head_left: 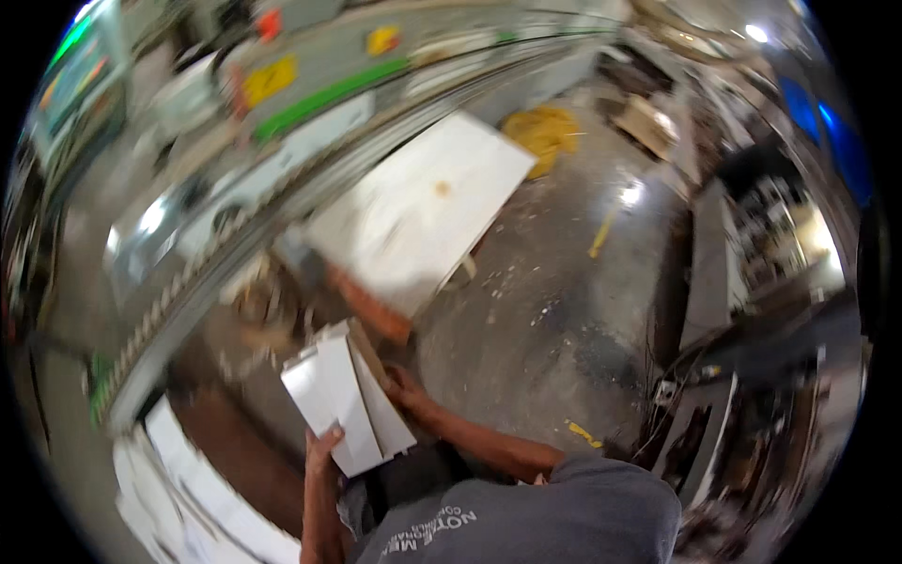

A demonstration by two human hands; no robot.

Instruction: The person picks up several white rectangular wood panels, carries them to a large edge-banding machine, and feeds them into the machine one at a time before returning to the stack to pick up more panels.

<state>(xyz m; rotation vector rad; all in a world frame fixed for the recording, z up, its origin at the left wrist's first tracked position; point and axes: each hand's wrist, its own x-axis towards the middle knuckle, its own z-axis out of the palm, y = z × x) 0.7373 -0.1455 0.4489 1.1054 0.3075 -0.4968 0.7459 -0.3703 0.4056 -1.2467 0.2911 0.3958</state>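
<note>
A stack of white rectangular panels (331, 393) is held in front of my body, tilted, with its sheets slightly fanned. Brown edges show along its far right side. My left hand (322, 446) grips the near left edge, thumb lying on the top white face. On the opposite side, my right hand (404, 387) is closed around the right edge, its fingertips partly hidden by the panels. Just beyond the stack lies a reddish-brown block or strip (371, 305), blurred. Past it is a large white board (423, 207) on a low support.
A long machine with a toothed rail (235, 254) runs along the left. White strips (207, 489) lie at lower left. Yellow cloth (540, 136) sits on the grey floor (554, 310) behind the board, amid scattered debris. Cluttered racks (766, 235) line the right side.
</note>
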